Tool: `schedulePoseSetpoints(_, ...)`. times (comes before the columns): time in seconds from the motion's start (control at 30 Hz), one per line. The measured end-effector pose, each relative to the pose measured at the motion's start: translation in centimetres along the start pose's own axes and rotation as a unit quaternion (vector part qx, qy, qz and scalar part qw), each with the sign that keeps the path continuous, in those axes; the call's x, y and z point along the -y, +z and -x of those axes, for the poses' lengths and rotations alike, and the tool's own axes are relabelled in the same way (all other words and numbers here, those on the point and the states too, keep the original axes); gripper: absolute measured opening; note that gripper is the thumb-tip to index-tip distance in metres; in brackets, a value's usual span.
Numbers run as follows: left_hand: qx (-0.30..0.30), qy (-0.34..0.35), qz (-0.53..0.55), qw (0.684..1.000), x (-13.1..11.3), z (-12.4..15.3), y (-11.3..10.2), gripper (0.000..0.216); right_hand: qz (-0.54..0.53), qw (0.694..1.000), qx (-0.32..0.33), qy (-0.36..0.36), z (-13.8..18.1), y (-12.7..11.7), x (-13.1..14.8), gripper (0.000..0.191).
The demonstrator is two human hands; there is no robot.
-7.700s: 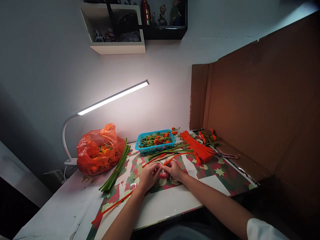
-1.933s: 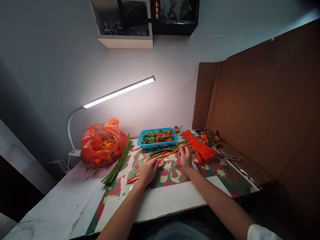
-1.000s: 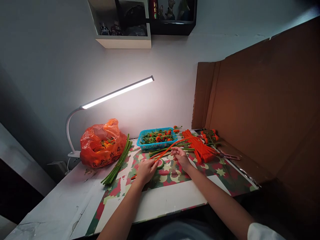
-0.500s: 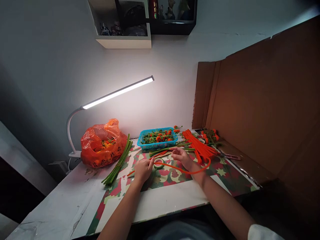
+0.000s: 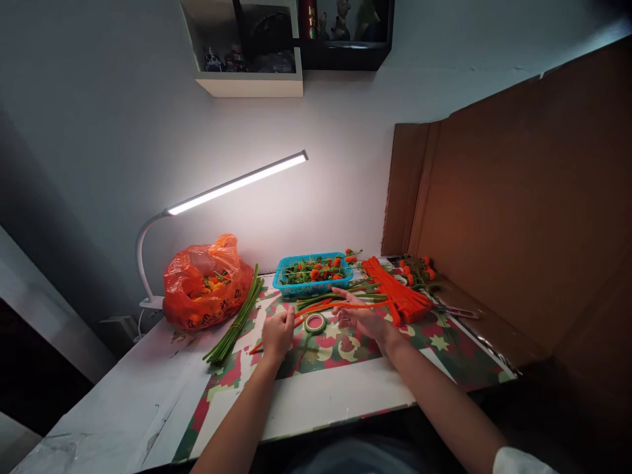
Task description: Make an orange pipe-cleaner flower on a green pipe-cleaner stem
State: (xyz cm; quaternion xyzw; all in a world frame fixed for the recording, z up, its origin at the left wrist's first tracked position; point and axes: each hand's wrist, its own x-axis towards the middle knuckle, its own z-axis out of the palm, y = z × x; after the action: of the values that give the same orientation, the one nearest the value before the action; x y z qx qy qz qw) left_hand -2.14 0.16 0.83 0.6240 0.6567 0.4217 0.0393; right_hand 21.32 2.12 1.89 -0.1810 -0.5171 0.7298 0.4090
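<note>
The person's left hand (image 5: 277, 334) is up over the front half of the tabletop (image 5: 123, 401), fingers curled into a fist with the thumb along the top, closed round an orange stick (image 5: 365, 305). From there the stick stretches away toward the right, across the fingers of the right hand (image 5: 356, 319). That hand is spread loosely, fingers apart and pointing left; from where I stand I can't tell whether they touch the stick. A short orange length (image 5: 255, 348) shows on the other side of the fist, and I can't say if it is the same piece.

Between the two hands a roll of green tape (image 5: 315, 323) lies flat on the patterned sheet (image 5: 320, 352). Behind it, toward the back edge, sits a blue basket (image 5: 306, 290) full of orange flowers and greenery (image 5: 316, 272), with loose green stems (image 5: 316, 300) lying just in front. To the right of the basket a thick bundle of orange sticks (image 5: 397, 295) fans out toward the front, and scissors (image 5: 461, 312) poke out beyond it near the right edge. More orange flowers (image 5: 419, 270) lie in the far right corner. Over at the far left corner stands an orange plastic bag (image 5: 197, 309), with a tied bunch of green stems (image 5: 237, 324) beside it, under a lit lamp (image 5: 239, 183).
</note>
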Motion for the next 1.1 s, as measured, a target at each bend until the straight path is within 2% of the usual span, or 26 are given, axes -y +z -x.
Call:
schedulePoseSetpoints(0.13,0.009,0.019,-0.031,0.999,-0.3,0.2,-0.1,0.047,-0.012,0.993,-0.088,-0.075,-0.2,0.1,0.2,0.03)
schedulePoseSetpoints(0.2,0.008,0.024,-0.041,0.999,-0.5,0.3,-0.2,0.046,0.009,0.989,-0.105,-0.099,-0.3,0.3,0.3,0.022)
schedulePoseSetpoints(0.33,0.008,0.023,-0.047,0.999,-0.7,0.5,-0.2,0.045,0.075,0.985,-0.067,-0.139,-0.1,0.7,0.8,0.036)
schedulePoseSetpoints(0.4,0.006,0.017,-0.029,0.999,-0.8,0.5,-0.3,0.045,0.105,0.984,-0.044,-0.134,0.2,0.8,1.1,0.039)
schedulePoseSetpoints(0.57,-0.001,-0.044,0.093,0.995,-1.2,0.6,-0.5,0.045,0.21,0.972,-0.04,-0.102,1.9,0.7,2.1,0.03)
schedulePoseSetpoints(0.63,0.004,-0.056,0.122,0.991,-1.6,0.7,-0.7,0.046,0.241,0.967,-0.032,-0.08,2.7,0.8,3.2,0.041)
schedulePoseSetpoints(0.7,0.02,-0.044,0.117,0.992,-2.1,0.9,-1.0,0.045,0.224,0.972,0.003,-0.071,3.2,1.1,4.9,0.056)
schedulePoseSetpoints(0.73,0.028,-0.037,0.11,0.993,-2.5,0.9,-1.2,0.045,0.212,0.973,0.011,-0.088,3.3,1.3,6.0,0.05)
schedulePoseSetpoints(0.8,0.057,-0.032,0.101,0.993,-3.2,0.9,-1.7,0.045,0.233,0.966,0.028,-0.11,3.0,1.6,8.5,0.021)
schedulePoseSetpoints(0.87,0.1,-0.027,0.106,0.989,-3.7,0.6,-2.2,0.045,0.277,0.954,0.024,-0.109,2.3,1.4,11.0,0.018)
schedulePoseSetpoints(0.97,0.183,0.013,0.124,0.975,-3.7,-0.6,-2.9,0.044,0.297,0.946,-0.04,-0.128,0.9,-0.3,14.2,0.018)
schedulePoseSetpoints(1.1,0.255,0.056,0.109,0.959,-2.7,-3.1,-3.1,0.038,0.264,0.927,-0.257,-0.064,-0.5,-4.9,16.4,0.023)
